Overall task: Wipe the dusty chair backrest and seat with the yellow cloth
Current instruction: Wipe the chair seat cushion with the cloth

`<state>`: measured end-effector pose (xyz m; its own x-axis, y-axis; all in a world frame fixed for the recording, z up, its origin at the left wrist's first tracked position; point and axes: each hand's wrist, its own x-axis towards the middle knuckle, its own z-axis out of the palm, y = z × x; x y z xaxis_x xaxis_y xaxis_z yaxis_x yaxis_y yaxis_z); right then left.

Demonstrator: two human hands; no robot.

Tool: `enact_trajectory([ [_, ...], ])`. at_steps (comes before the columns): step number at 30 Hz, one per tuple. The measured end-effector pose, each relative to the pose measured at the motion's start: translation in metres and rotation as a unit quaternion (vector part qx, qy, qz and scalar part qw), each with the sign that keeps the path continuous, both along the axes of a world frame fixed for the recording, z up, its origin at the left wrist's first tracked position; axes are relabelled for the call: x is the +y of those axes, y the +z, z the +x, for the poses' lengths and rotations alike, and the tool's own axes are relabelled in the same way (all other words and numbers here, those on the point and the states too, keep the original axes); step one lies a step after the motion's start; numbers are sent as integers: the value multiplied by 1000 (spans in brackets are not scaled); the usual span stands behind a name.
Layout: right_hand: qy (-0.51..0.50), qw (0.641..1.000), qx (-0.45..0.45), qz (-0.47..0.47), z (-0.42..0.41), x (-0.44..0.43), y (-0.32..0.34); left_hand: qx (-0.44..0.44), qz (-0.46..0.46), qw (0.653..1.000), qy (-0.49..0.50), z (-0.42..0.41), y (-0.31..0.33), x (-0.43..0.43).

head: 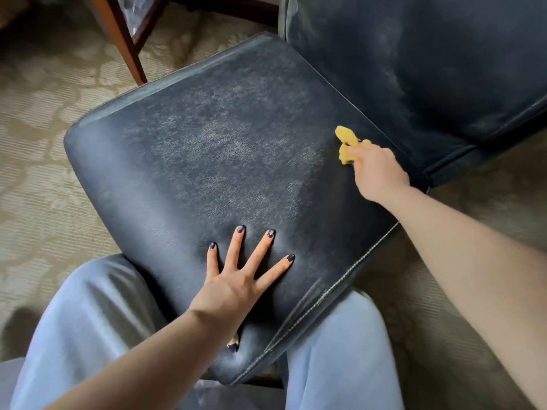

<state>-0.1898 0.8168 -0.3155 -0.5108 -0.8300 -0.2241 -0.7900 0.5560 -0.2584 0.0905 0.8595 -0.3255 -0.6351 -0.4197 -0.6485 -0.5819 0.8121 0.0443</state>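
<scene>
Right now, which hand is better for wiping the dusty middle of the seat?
The right hand: it grips the yellow cloth at the back of the seat, beside the grey dust. The left hand lies flat on the seat's front, holding nothing.

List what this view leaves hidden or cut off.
Head view:
- yellow cloth: mostly bunched inside the right hand; extent unseen.
- backrest: top cut off by the frame's upper and right edges.
- chair legs: hidden beneath the seat.
- left hand: thumb mostly behind the wrist.
</scene>
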Motion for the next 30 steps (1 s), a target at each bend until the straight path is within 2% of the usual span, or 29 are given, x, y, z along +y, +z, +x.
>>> enact_trajectory([
  [3, -18, 999, 48, 1, 10, -5, -5, 6, -1, 1000, 0, 0, 0, 0],
  [6, 13, 997, 75, 0, 24, 8, -8, 2, 2, 1000, 2, 0, -1, 0],
  [13, 59, 996, 55, -24, 67, 65, -13, -6, 2, 1000, 3, -1, 1, 0],
  [30, 64, 984, 27, -161, 180, 171, -38, -1, -8, 1000, -15, 7, 8, -2],
])
